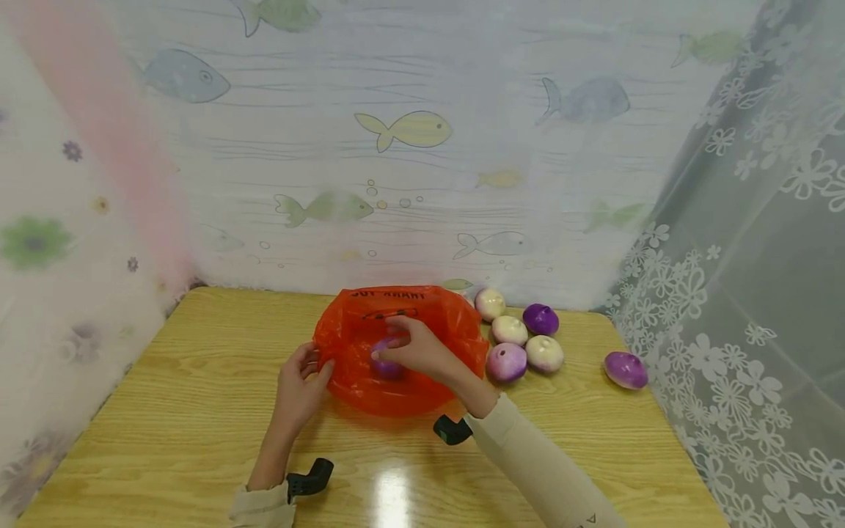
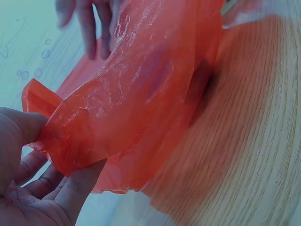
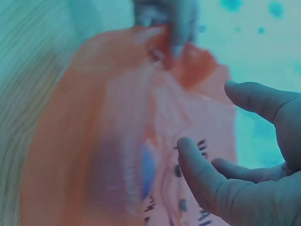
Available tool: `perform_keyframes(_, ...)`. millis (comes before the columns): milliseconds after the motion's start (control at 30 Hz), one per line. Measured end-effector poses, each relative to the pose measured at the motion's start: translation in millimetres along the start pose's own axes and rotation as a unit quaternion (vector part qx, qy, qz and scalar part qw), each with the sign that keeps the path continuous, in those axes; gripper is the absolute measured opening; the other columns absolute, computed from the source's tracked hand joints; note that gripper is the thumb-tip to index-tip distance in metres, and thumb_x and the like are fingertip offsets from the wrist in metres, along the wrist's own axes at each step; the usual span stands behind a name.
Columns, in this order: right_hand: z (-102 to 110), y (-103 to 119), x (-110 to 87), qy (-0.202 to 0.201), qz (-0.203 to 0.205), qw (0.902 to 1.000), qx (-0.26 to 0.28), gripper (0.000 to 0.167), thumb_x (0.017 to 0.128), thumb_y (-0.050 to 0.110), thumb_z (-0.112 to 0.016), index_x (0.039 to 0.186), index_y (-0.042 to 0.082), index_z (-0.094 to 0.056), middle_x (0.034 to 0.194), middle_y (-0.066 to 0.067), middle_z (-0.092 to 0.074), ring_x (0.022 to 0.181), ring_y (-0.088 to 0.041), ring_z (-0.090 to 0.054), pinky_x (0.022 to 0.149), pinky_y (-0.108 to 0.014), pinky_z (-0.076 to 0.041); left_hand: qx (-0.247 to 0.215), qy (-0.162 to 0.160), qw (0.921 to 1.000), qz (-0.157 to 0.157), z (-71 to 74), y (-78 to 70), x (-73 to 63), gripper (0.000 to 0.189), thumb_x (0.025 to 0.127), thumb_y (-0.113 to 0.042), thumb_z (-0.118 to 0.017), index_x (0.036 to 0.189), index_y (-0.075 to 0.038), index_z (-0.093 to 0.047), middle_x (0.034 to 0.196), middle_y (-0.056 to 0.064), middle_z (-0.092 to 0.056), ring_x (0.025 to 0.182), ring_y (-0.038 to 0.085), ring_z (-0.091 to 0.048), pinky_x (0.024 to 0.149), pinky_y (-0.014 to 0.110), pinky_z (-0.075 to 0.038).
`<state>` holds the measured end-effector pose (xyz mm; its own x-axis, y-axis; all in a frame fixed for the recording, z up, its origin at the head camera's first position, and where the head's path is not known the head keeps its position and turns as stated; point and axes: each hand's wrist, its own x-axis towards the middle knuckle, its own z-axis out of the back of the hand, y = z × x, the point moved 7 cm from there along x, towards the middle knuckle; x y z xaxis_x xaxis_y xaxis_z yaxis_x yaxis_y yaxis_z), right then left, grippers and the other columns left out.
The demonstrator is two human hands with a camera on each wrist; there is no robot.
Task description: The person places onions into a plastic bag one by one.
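Observation:
A thin red plastic bag (image 1: 409, 402) with dark printing stands with its mouth spread on the wooden table. My left hand (image 1: 300, 389) pinches the bag's left edge between thumb and fingers, as the left wrist view also shows. Inside the bag lies a purple onion (image 1: 388, 369), partly hidden by my right hand. Over the bag's mouth is my right hand (image 1: 419, 348), fingers apart and loosely bent. In the right wrist view nothing is between that hand's thumb and fingers, and the onion (image 3: 147, 172) shows blue-purple past the bag's edge.
Right of the bag sits a cluster of onions: several pale ones (image 1: 544, 354), a pink-purple one (image 1: 506, 363) and a dark purple one (image 1: 540, 319). Another purple onion (image 1: 626, 370) lies alone near the table's right edge. A fish-patterned curtain (image 1: 409, 183) hangs behind the table.

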<state>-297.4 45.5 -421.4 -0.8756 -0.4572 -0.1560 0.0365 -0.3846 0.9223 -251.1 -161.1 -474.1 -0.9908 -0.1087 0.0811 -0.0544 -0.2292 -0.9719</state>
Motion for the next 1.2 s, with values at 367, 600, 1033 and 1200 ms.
perform_keyframes(367, 28, 25, -50.0, -0.034, 0.107, 0.9912, 0.07, 0.05, 0.098, 0.016, -0.068, 0.145, 0.011, -0.052, 0.141, -0.011, -0.057, 0.124, -0.033, -0.059, 0.099, -0.041, -0.055, -0.011, -0.015, 0.9998, -0.001, 1.1, -3.0, 0.7, 0.04, 0.1, -0.003, -0.059, 0.138, 0.006, -0.049, 0.13, 0.026, -0.058, 0.117, 0.037, -0.06, 0.085, 0.004, -0.045)
perform_keyframes(600, 49, 31, -88.2, -0.082, 0.249, 0.9571, 0.124, 0.045, 0.098, 0.003, -0.064, 0.141, 0.002, -0.054, 0.131, -0.008, -0.063, 0.118, -0.03, -0.063, 0.097, -0.033, -0.056, -0.01, -0.015, 0.9998, 0.0, 2.1, -3.3, -0.4, 0.041, 0.101, -0.005, -0.059, 0.139, 0.005, -0.05, 0.131, 0.025, -0.058, 0.117, 0.036, -0.059, 0.085, 0.004, -0.045)
perform_keyframes(1033, 78, -14, -127.7, -0.2, 0.346, 0.9045, 0.15, 0.036, 0.094, -0.014, -0.057, 0.127, -0.023, -0.048, 0.119, -0.003, -0.069, 0.105, -0.016, -0.066, 0.096, -0.026, -0.054, -0.008, -0.017, 0.9998, -0.003, 3.9, -3.1, 0.6, 0.041, 0.101, -0.004, -0.059, 0.14, 0.005, -0.049, 0.132, 0.024, -0.058, 0.118, 0.035, -0.059, 0.086, 0.004, -0.045)
perform_keyframes(1200, 93, -51, -134.8, -0.303, 0.318, 0.884, 0.161, 0.032, 0.089, -0.019, -0.06, 0.12, -0.022, -0.054, 0.113, -0.004, -0.068, 0.105, -0.016, -0.062, 0.09, -0.021, -0.055, -0.01, -0.016, 0.9998, -0.006, 3.2, -2.1, 0.7, 0.041, 0.101, -0.005, -0.059, 0.14, 0.004, -0.05, 0.131, 0.024, -0.058, 0.117, 0.034, -0.059, 0.086, 0.004, -0.046)
